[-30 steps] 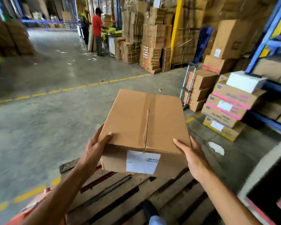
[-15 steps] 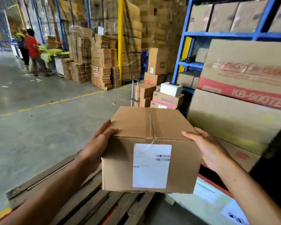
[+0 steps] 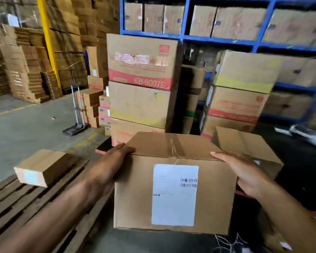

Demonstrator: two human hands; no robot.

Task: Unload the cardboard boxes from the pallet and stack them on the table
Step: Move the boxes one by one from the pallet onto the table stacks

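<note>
I'm carrying the brown taped cardboard box with the white label clear of the wooden slatted pallet at eight o'clock. My left hand and right hand press flat on opposite sides, fingers hooked over the top edge. I'd keep it level and set it squarely beside the plain cardboard box at two o'clock.

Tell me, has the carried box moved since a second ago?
Yes. The box has swung right, off the pallet it was over, toward the blue shelving.
</note>
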